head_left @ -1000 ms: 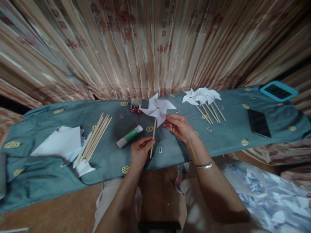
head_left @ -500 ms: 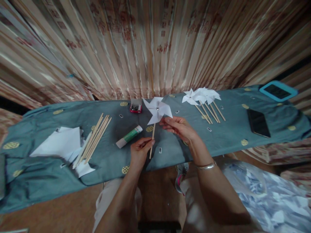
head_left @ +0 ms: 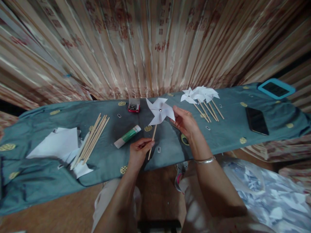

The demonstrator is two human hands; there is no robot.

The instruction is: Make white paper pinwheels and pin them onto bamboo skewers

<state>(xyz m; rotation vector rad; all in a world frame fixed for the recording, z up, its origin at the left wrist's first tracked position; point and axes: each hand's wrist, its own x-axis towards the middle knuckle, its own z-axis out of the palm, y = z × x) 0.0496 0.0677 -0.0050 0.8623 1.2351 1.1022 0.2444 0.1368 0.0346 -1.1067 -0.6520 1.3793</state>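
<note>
A white paper pinwheel (head_left: 160,111) with a metal pin at its centre stands on a thin wooden stick (head_left: 152,141). My left hand (head_left: 138,152) pinches that stick near its lower end, above the teal cloth (head_left: 218,136). My right hand (head_left: 186,122) sits just right of the pinwheel, fingers loosely apart and touching the edge of a blade. A green and white glue stick (head_left: 128,136) lies on the cloth to the left of the stick.
Several finished white pinwheels (head_left: 200,94) on sticks lie at the back right. A bundle of bare wooden sticks (head_left: 93,138) and white paper sheets (head_left: 57,146) lie at the left. A small red box of pins (head_left: 133,105), a black phone (head_left: 257,121) and a blue-framed tablet (head_left: 276,88) also rest on the cloth.
The pinwheel's blades have turned. My right hand has shifted from below the pinwheel to its right side and opened. The left hand keeps its hold on the stick.
</note>
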